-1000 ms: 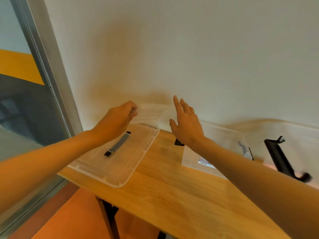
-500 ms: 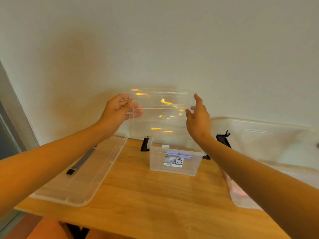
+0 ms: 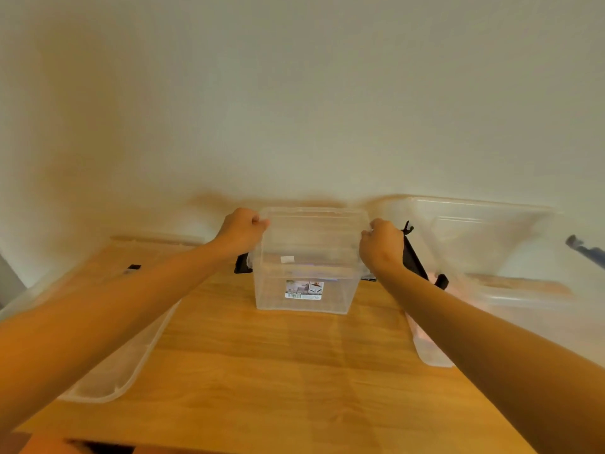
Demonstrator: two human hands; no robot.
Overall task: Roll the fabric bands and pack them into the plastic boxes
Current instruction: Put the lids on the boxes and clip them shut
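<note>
Whether the box lid [image 3: 314,217] is seated on the small clear box [image 3: 278,296] cannot be told; the box label [image 3: 304,290] is too small to read. Left forearm [image 3: 131,306] hides most of the flat lid [image 3: 108,385], lower left, and its black band [image 3: 132,268]. Large bin [image 3: 484,231], right: blurred, cut by the frame edge. Counter [image 3: 262,388]: cropped at bottom.
</note>
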